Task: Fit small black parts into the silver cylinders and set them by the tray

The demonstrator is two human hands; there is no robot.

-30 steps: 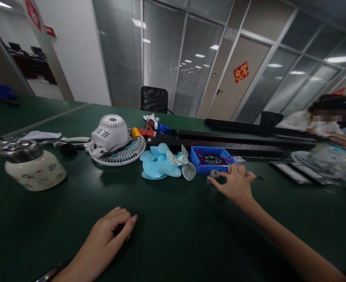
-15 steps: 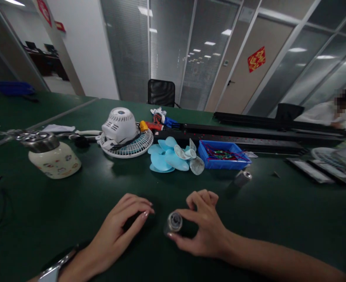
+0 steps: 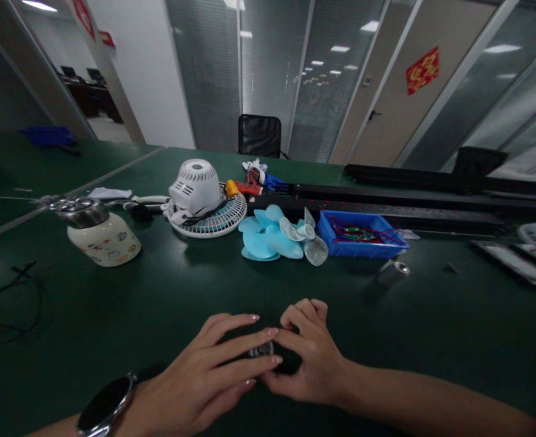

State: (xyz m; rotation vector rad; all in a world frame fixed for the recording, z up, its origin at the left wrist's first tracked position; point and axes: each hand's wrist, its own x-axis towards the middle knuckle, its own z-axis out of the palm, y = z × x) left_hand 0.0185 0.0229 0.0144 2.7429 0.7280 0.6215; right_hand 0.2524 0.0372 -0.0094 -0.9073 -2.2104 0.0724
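Observation:
A small metal cylinder (image 3: 261,349), motor-like with a round ridged end facing up, stands on the green table in front of me. My right hand (image 3: 311,358) pinches it from the right between thumb and index finger, the other fingers curled. From the left, my left hand (image 3: 222,364) reaches over it with fingers stretched and spread. Two of those fingertips lie on either side of its top, near the right thumb and index finger. Most of the cylinder's body is hidden beneath the fingers. A similar silver cylinder (image 3: 394,273) stands farther off to the right.
Light-blue fan blades (image 3: 272,233) lie ahead, beside a blue bin (image 3: 363,249) of wires. Farther left are a white fan housing (image 3: 197,191) on its grille and a cream bottle (image 3: 106,240). Long black bars (image 3: 386,209) cross the back right. A cable (image 3: 22,273) lies at left.
My left hand has moved right and over the cylinder, its fingers now around the top. My right hand has shifted slightly left. The view has turned a little left.

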